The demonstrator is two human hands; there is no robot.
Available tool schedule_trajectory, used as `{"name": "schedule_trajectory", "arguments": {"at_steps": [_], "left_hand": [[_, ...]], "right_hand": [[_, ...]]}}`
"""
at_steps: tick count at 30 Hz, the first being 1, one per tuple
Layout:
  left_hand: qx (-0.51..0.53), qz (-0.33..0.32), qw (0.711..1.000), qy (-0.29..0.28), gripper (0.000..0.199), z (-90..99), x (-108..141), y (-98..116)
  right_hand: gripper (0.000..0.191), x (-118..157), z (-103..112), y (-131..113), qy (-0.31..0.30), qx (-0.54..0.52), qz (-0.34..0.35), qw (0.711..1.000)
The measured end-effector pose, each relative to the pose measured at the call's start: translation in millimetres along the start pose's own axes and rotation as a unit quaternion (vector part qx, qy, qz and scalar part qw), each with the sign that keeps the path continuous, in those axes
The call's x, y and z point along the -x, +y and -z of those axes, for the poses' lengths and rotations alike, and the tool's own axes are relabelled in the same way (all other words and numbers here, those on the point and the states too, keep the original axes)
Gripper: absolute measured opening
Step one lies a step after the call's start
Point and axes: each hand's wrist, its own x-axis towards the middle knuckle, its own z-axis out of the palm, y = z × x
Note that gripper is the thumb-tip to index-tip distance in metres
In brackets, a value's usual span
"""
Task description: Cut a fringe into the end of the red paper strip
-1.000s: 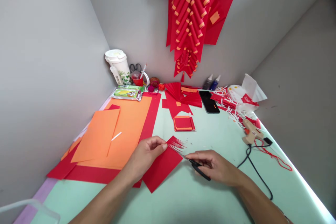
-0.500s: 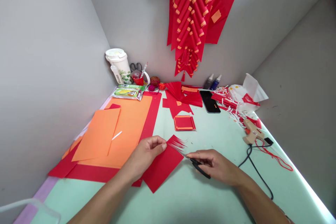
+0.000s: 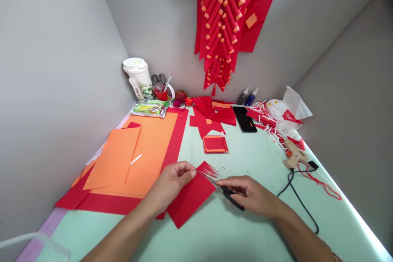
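Note:
My left hand pinches the left edge of a red sheet of paper between thumb and fingers. Along the sheet's upper right side, thin cut strips form a fringe. My right hand grips black-handled scissors, whose blades reach across the paper just below the fringe, towards my left fingertips. A small red paper piece with orange borders lies behind the sheet.
Orange sheets on red paper lie to the left. Red paper fans, a phone, paper shreds and a glue gun with its cord spread across the back and right. A paper firecracker decoration hangs on the wall.
The scissor blades have slid further across the paper, towards my left hand. My left hand keeps its hold on the sheet. The whole view has shifted slightly.

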Motion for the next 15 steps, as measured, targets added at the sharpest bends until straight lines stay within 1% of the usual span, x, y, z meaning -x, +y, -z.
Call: {"name": "schedule_trajectory", "arguments": {"at_steps": [6,15], "left_hand": [[0.009,0.003,1.0,-0.015,0.029,1.3,0.2,-0.5],[0.019,0.014,1.0,-0.021,0.027,2.1,-0.5,-1.3]], "right_hand": [[0.038,0.7,1.7,0.1,-0.005,0.004,-0.003,1.0],[0.04,-0.4,2.3,3.3,-0.012,-0.001,-0.001,1.0]]}}
